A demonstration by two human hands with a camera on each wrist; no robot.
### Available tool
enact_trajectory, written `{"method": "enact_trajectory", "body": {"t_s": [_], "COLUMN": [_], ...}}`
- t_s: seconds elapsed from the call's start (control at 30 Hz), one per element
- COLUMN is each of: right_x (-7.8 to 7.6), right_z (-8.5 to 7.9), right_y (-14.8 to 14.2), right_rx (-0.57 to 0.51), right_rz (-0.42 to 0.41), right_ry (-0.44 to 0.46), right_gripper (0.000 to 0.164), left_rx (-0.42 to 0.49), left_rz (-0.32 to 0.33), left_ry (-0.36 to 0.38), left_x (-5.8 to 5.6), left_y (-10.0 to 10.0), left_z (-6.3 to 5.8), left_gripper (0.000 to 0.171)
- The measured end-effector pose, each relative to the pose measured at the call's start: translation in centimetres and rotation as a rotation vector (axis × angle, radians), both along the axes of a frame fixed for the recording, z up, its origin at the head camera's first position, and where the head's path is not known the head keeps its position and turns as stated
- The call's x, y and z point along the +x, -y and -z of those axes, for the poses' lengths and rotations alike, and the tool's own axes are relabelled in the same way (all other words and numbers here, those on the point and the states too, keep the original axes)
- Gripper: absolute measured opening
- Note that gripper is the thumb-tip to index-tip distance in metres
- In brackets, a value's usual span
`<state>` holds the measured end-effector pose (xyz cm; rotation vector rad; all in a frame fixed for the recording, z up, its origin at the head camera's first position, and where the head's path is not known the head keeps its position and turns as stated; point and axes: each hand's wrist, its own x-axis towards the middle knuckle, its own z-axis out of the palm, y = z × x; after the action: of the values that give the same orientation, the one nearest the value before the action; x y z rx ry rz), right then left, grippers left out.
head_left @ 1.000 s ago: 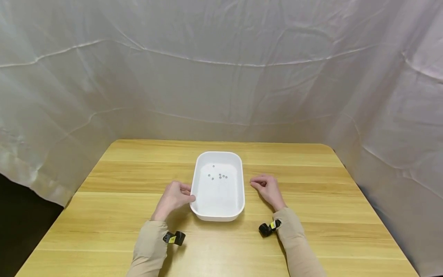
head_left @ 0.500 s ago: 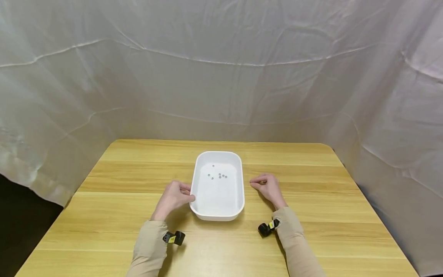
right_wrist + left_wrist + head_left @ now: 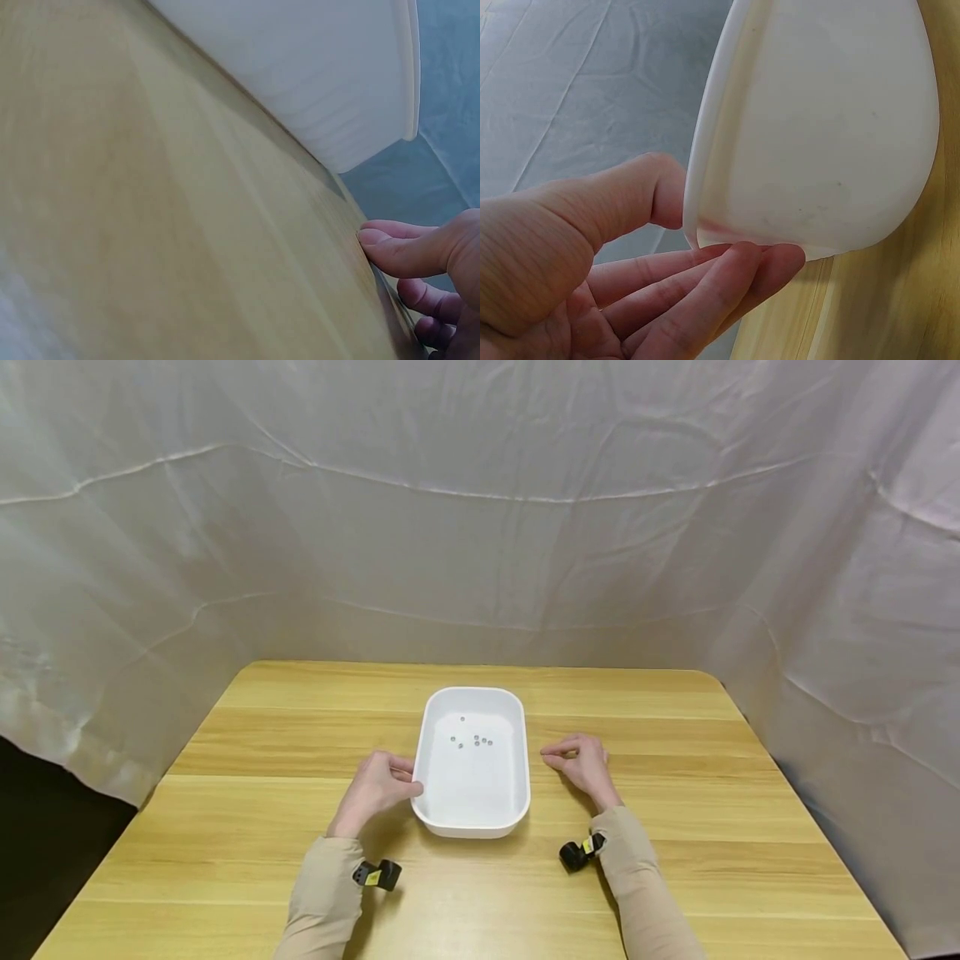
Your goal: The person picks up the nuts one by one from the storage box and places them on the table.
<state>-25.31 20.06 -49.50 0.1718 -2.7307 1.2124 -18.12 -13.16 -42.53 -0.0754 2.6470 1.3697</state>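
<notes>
My left hand (image 3: 378, 785) grips the near left side of a white rectangular tray (image 3: 472, 802) with rounded corners. Its thumb lies on the rim, and in the left wrist view the fingers (image 3: 735, 277) press against the outer wall. Several small round grey pieces (image 3: 477, 741) lie scattered on the tray floor, mostly toward its far half. Just right of the tray, low over the table, is my right hand (image 3: 583, 762). Thumb and index fingertips (image 3: 375, 237) meet in a pinch, with the other fingers curled; I cannot tell whether something tiny is between them.
A wooden table (image 3: 712, 827) with light grain bears the tray. Pale grey cloth (image 3: 480, 543) hangs behind and along both sides. Black cameras (image 3: 386, 874) are strapped to both wrists over beige sleeves (image 3: 326, 893).
The right hand has shifted very slightly at the same spot beside the tray. The left hand, the tray and the small pieces stay where they were.
</notes>
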Motion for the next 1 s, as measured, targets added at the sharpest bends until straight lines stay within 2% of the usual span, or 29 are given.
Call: {"method": "enact_trajectory", "body": {"t_s": [0.73, 1.0], "right_x": [0.02, 0.07], "right_z": [-0.04, -0.01], "right_y": [-0.02, 0.06], "right_rx": [-0.020, -0.024], "right_rz": [-0.003, -0.004], "right_ry": [0.011, -0.004], "right_gripper": [0.010, 0.010], "left_rx": [-0.007, -0.014], "left_rz": [0.016, 0.004], "left_ry": [0.005, 0.020], "left_x": [0.00, -0.08], "left_y": [0.04, 0.03], "left_z": [-0.16, -0.16], "left_gripper": [0.036, 0.036]}}
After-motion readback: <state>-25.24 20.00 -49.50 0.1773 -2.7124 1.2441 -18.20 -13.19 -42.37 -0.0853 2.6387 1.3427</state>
